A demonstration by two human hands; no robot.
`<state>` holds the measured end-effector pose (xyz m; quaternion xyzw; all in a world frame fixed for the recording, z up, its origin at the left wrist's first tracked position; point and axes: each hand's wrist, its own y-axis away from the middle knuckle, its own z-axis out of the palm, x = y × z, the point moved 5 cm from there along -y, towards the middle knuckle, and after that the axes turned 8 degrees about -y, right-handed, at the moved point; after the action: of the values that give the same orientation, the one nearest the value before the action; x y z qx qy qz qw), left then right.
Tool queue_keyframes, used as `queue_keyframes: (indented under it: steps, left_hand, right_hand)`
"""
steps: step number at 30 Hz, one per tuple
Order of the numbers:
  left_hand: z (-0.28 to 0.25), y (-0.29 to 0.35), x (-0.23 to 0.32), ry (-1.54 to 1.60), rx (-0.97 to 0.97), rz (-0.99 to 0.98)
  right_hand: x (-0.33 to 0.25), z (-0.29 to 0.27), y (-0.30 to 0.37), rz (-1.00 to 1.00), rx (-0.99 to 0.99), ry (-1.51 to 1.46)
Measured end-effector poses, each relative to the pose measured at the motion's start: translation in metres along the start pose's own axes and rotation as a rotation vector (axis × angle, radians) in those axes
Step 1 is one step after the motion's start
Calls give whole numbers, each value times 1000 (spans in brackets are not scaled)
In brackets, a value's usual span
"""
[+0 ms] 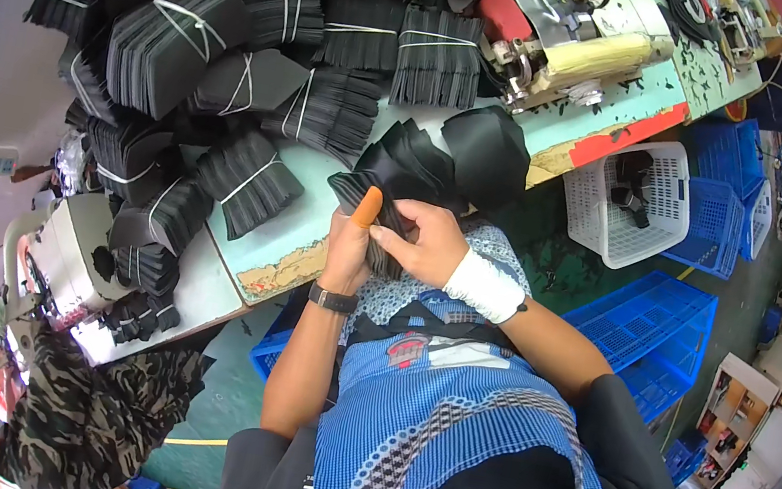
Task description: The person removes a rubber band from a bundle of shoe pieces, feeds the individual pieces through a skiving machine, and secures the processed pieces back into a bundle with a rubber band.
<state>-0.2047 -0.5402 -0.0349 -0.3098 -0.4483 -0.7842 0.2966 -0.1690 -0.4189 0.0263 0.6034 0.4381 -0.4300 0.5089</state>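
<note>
Black pieces (350,188) sat stacked between both hands, in front of the person's body near the table (301,206) edge. The left hand (348,246) gripped the stack, its thumb, in an orange cover (369,207), pressed against it; the right hand (434,243), with a white wrap (486,287) at the wrist, pinched it from the other side. Loose black sheets (485,155) lay just beyond, and tied bundles (250,185) covered much of the tabletop.
</note>
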Motion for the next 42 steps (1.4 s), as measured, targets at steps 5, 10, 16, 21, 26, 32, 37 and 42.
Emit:
queue_keyframes:
  steps: [5, 10, 16, 21, 26, 32, 37, 42]
  left_hand:
    - [28, -1, 9, 290, -100, -97]
    - [28, 8, 7, -118, -194, -119]
    - [-14, -2, 26, -1154, 288, 56]
    - [-5, 8, 16, -1208, 364, 241]
    - [1, -7, -6, -1094, 441, 201]
    - [27, -3, -11, -882, 553, 306]
    - [51, 54, 43, -1114, 830, 656]
    - [210, 37, 55, -322, -282, 549]
  right_hand:
    - [27, -10, -4, 156, -81, -430]
    - [-16, -26, 12, -396, 320, 356]
    - [69, -164, -1, 98, 580, 887]
    - [79, -143, -46, 534, 52, 103]
    - [21, -111, -33, 213, 122, 330]
    - [41, -150, 19, -30, 248, 932]
    - [71, -211, 14, 120, -44, -158]
    - [63, -197, 56, 326, -595, -865]
